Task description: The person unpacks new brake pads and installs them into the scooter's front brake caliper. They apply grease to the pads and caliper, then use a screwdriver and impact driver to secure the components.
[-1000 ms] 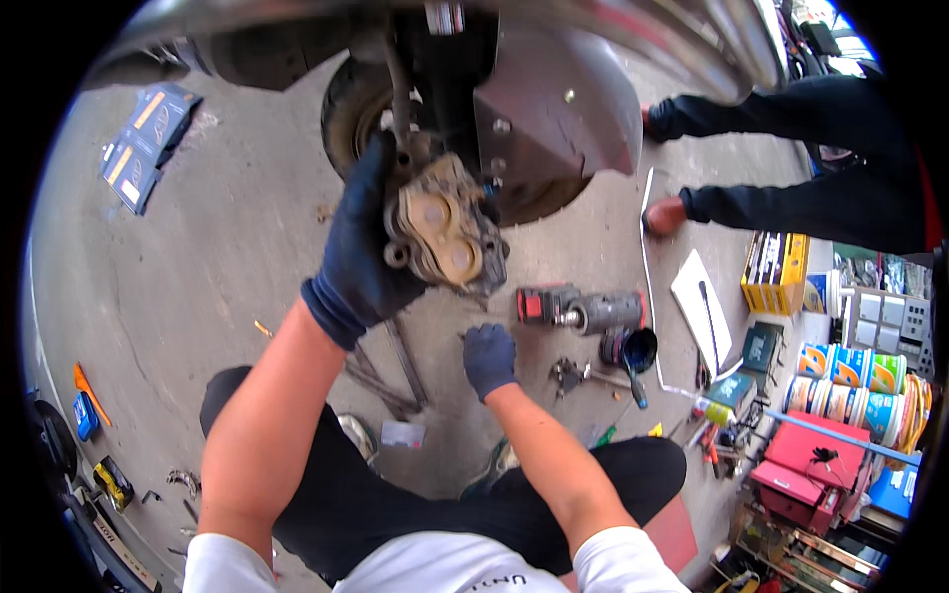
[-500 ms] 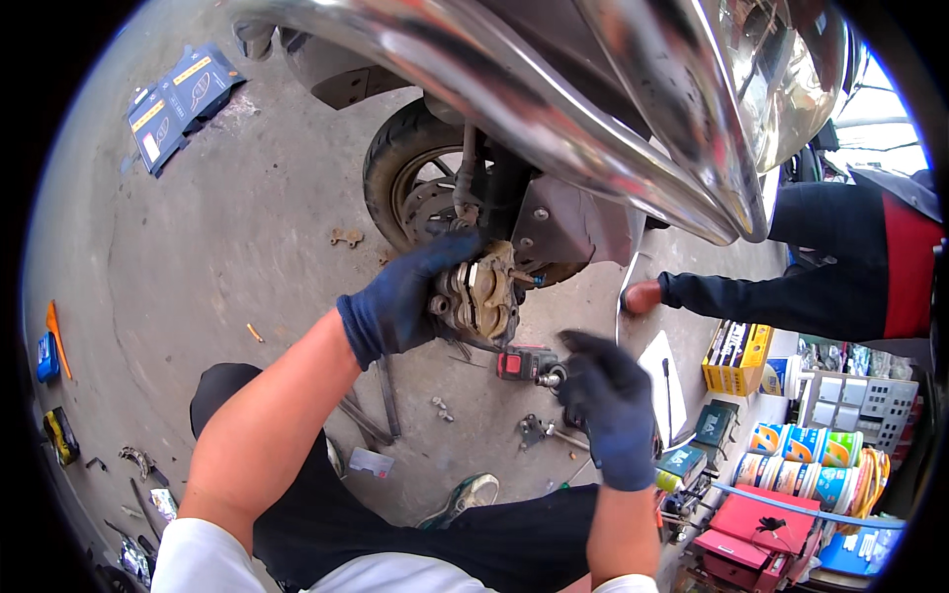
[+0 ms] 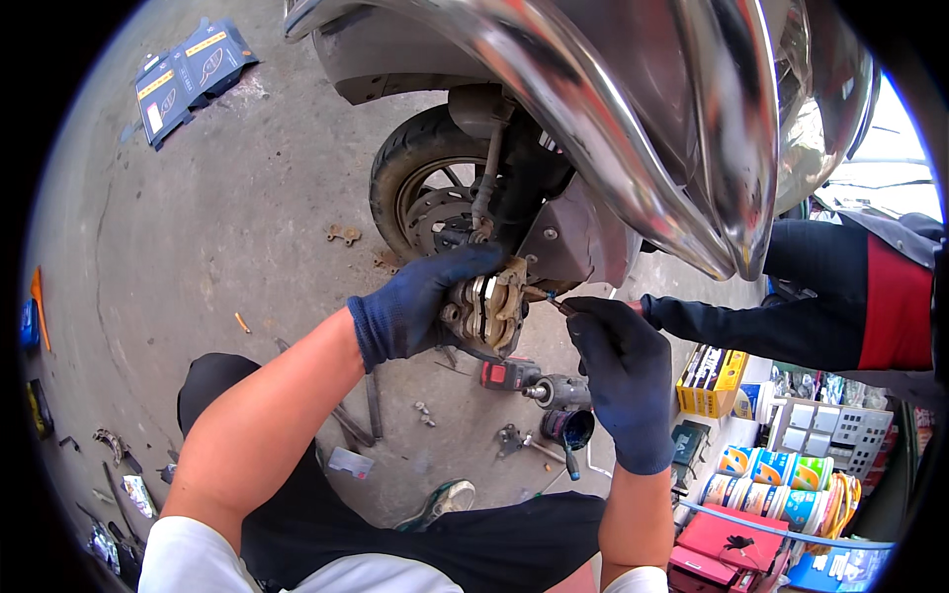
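Observation:
In front of the scooter's wheel (image 3: 386,178), my left hand (image 3: 415,301), in a dark blue glove, is wrapped round a worn, brownish brake caliper (image 3: 499,311). My right hand (image 3: 623,371), gloved alike, is closed in a pinch at the caliper's right side. Between its fingertips is a thin rod-shaped piece (image 3: 561,304), its far end close to a pin with a bluish tint on the caliper. The glove hides most of this piece, so its kind is unclear. Below that hand stands a small pot (image 3: 568,429) of dark blue paste, a blue-tipped handle by its rim.
A red and black cordless impact wrench (image 3: 509,374) lies beneath the caliper. Chrome guard bars (image 3: 593,119) arch overhead. Another person's dark sleeve (image 3: 732,321) reaches in from the right. Flattened cardboard packaging (image 3: 188,84), a yellow box (image 3: 714,381) and a red case (image 3: 732,539) lie around.
My right hand has risen from over the wrench and pot to the caliper, now pinching a thin piece. My left hand still holds the caliper. The view has shifted slightly.

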`<state>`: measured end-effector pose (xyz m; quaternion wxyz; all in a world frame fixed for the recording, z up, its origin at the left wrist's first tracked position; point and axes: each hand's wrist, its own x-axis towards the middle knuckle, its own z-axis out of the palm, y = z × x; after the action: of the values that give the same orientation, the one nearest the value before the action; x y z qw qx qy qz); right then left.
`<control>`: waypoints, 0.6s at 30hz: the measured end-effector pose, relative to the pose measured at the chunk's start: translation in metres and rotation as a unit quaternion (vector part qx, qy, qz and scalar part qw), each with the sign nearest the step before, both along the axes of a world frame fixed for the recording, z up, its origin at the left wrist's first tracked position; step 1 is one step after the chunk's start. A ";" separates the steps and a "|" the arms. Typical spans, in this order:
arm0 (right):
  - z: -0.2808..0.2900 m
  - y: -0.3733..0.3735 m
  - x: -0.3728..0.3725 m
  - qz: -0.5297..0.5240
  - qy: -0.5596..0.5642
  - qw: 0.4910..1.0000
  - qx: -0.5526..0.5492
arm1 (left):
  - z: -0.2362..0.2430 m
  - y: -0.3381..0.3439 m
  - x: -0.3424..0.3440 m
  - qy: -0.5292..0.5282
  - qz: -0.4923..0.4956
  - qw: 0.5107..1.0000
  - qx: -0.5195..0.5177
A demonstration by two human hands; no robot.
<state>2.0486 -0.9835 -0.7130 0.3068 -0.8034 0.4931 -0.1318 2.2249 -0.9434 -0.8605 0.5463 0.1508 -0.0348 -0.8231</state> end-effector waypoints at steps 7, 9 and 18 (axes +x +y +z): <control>0.001 -0.006 -0.004 -0.012 -0.026 1.000 0.003 | 0.000 0.000 0.001 0.005 0.000 1.000 0.008; 0.002 -0.006 -0.003 -0.011 -0.009 1.000 0.001 | -0.001 0.000 0.001 0.006 -0.001 1.000 0.017; 0.003 0.000 0.004 -0.018 0.017 1.000 -0.016 | -0.002 0.002 0.003 0.016 0.000 1.000 0.012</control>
<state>2.0526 -0.9839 -0.7096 0.2830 -0.8013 0.5104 -0.1314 2.2280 -0.9411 -0.8624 0.5447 0.1438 -0.0162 -0.8261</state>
